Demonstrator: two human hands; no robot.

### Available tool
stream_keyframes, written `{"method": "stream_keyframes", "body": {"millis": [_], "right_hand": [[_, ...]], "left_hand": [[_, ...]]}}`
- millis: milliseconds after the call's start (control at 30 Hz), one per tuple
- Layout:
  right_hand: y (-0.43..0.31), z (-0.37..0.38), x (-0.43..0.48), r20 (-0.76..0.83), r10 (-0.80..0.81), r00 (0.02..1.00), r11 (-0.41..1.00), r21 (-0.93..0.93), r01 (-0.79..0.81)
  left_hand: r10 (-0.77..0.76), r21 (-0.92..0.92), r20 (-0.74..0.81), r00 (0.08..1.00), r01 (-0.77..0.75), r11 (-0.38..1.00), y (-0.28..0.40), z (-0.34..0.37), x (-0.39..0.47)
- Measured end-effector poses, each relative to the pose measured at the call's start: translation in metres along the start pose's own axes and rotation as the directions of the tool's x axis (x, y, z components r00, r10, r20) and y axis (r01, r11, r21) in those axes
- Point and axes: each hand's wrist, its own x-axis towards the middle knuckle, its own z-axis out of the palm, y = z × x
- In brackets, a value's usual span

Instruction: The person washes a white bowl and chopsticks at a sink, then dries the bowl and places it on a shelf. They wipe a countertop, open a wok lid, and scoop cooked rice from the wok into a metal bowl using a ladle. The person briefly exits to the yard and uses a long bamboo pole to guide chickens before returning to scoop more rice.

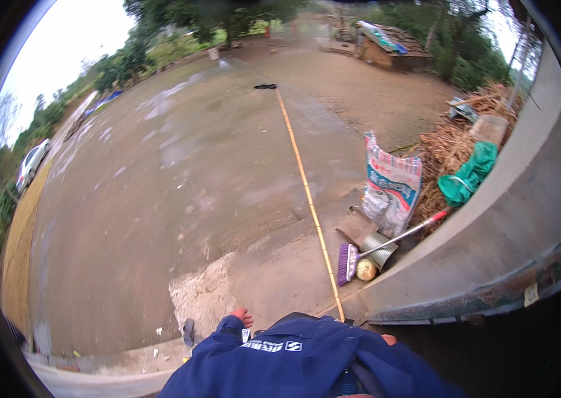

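My left hand (243,317) is beside the front of my dark blue jacket (305,348), fingers loosely bent, with nothing visible in it. Only a small patch of my right hand (389,339) shows at the jacket's right edge; its fingers are hidden. A long bamboo pole (302,171) stretches from just in front of my body out over the wet concrete yard. At its far end is a flat black thing (265,86) that I cannot make out. Whether a hand touches the pole's near end is hidden.
A purple broom (348,263), a metal can (379,249) and a printed woven sack (392,186) stand at the right, beside a firewood pile (439,149) and a curved-looking wall (509,199). A dark slipper (188,332) lies near my left side. A car (33,163) is far left.
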Motion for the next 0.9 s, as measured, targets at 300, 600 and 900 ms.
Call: {"method": "stream_keyframes", "body": {"millis": [300,600,900], "right_hand": [[-0.06,0.011,-0.004,-0.059,0.311,0.948,0.913,0.295,-0.281],[-0.022,0.034,-0.01,-0.109,0.259,0.96,0.956,0.174,-0.238],[-0.005,0.052,-0.05,-0.108,0.459,0.882,0.811,0.456,-0.366]], "left_hand": [[0.139,0.224,0.059,0.989,-0.149,0.963,0.005,-0.018,-0.005],[0.003,0.059,0.081,0.997,-0.007,0.998,0.014,-0.009,0.044],[0.074,0.264,0.107,0.992,-0.1,0.959,0.01,-0.02,0.036]]}}
